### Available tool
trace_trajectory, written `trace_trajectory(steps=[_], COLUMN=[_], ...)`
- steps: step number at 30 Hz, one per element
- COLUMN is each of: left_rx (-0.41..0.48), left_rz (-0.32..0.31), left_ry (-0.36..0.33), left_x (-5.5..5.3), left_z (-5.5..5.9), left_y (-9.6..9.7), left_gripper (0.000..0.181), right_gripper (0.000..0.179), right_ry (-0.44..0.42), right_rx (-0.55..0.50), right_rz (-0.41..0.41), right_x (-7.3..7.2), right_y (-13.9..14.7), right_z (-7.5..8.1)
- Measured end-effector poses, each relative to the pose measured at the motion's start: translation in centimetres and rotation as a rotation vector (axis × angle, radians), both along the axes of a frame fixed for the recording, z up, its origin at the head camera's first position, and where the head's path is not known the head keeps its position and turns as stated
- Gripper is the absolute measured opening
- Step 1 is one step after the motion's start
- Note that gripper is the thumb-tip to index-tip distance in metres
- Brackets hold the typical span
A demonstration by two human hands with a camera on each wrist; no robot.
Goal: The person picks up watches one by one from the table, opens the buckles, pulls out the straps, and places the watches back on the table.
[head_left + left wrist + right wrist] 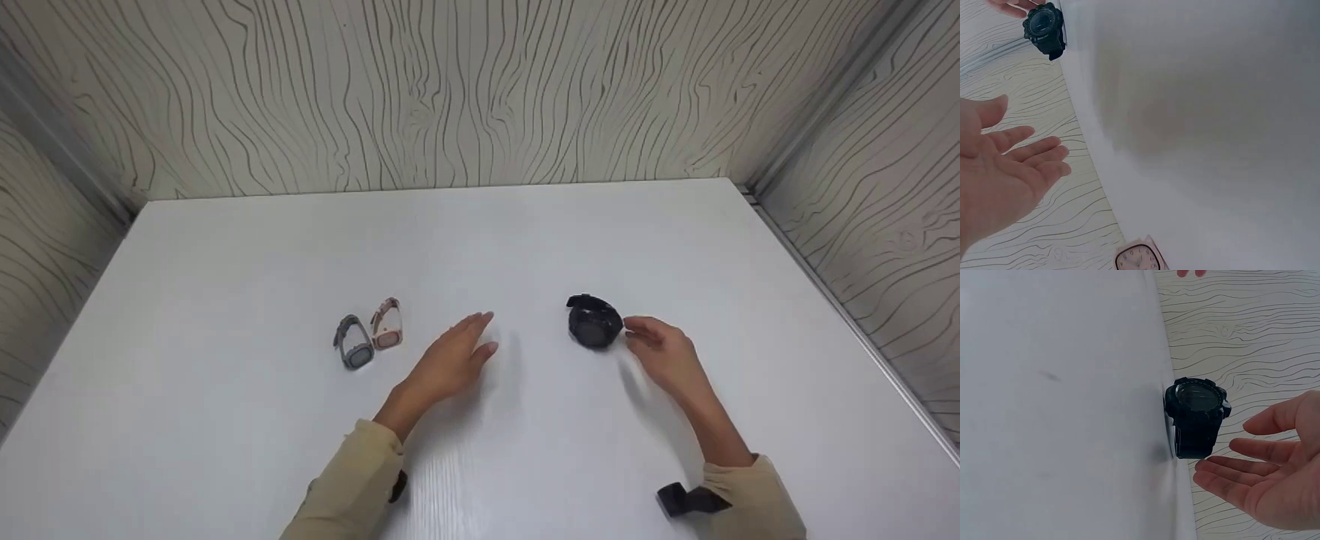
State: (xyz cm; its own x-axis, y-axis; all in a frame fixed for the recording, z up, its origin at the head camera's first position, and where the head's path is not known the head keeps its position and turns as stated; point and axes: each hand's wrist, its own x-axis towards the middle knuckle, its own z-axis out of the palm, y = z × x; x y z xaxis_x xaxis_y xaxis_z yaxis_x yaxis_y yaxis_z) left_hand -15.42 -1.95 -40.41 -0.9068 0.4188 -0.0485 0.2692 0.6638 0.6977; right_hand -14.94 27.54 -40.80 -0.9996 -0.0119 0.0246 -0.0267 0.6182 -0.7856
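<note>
On the white table stands a black wristwatch (592, 330) with a round digital face, its strap curled behind it. My right hand (664, 356) is just to the right of it, fingers loosely bent and holding nothing. In the right wrist view the fingertips come close to the watch strap (1195, 439); whether they touch it I cannot tell. My left hand (454, 358) hovers over the table, its fingers extended and thumb apart, with nothing in it. Left of that hand, a grey watch (358, 354) and a pink watch (388, 339) stand side by side.
The white table (225, 450) is bounded by a wood-grain patterned wall (420, 90) at the back and similar side panels (885, 187). A black wrist mount (675, 499) sticks out beside the right sleeve.
</note>
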Motion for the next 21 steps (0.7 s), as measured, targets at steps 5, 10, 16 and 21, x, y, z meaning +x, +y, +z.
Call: trace_trajectory(steps=[5, 10, 16, 21], left_rx=[0.081, 0.112, 0.133, 0.161], left_rz=[-0.008, -0.003, 0.009, 0.0], left_ry=[-0.062, -0.101, -0.123, -0.137], left_x=[-0.8, -1.4, -1.9, -2.2], left_z=[0.0, -0.2, -0.2, 0.0], left_y=[1.8, 3.8, 6.1, 7.9], left_gripper=[0.045, 0.043, 0.041, 0.04], right_gripper=[0.03, 0.03, 0.03, 0.031], right_ry=[-0.008, -0.011, -0.016, -0.023], right_rx=[-0.021, -0.031, -0.029, -0.027], right_rz=[0.0, -0.004, -0.004, -0.006], right_x=[0.0, 0.0, -0.1, 0.0], right_y=[0.1, 0.1, 0.1, 0.1], right_z=[-0.2, -0.4, -0.6, -0.6])
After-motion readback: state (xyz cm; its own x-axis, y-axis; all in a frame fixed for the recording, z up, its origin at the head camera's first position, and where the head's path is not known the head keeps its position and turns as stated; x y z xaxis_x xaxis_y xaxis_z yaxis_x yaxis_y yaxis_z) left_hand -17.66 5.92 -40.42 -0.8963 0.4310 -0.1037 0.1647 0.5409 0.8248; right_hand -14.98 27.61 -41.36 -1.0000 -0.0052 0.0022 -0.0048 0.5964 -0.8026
